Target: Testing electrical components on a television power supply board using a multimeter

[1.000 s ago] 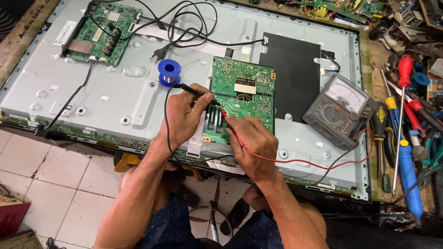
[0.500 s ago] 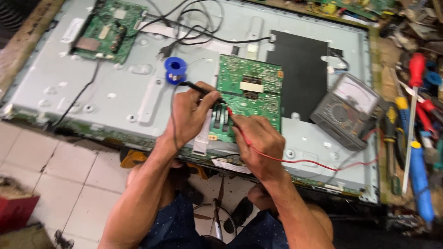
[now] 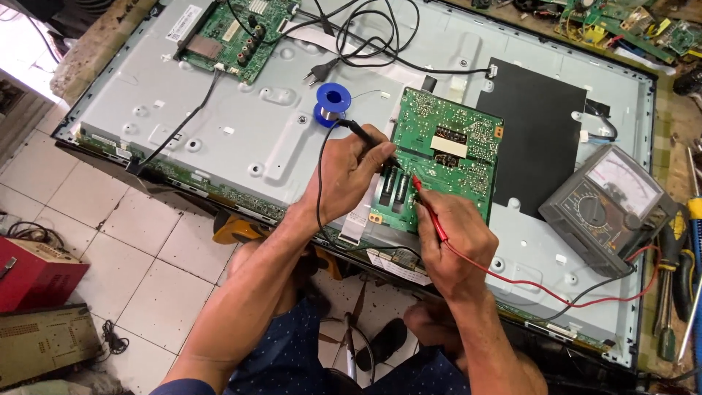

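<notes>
Your left hand (image 3: 349, 172) is closed around a black test probe (image 3: 365, 137), pinched between thumb and fingers, its tip angled down onto the lower left part of the green circuit board (image 3: 457, 146). Your right hand (image 3: 450, 245) is closed on a red test probe (image 3: 430, 208), held like a pen, its tip touching the same board just beside the black one.

The board is rectangular, green, solder side up, dense with small silver joints. It carries 1 pale rectangular patch near its middle and 2 dark slotted openings at its lower left. It lies flat on the grey metal back panel (image 3: 248, 124) of an opened flat screen, between a blue solder spool (image 3: 333, 102) on its left and a black insulating sheet (image 3: 537, 139) on its right.

A red lead (image 3: 541, 281) runs from your right hand toward an analog meter (image 3: 607, 205), which sits tilted at the panel's right edge. A black lead (image 3: 319, 183) loops down from the probe in your left hand. A second green board (image 3: 238, 33) sits at the panel's upper left, well apart from your hands.
</notes>
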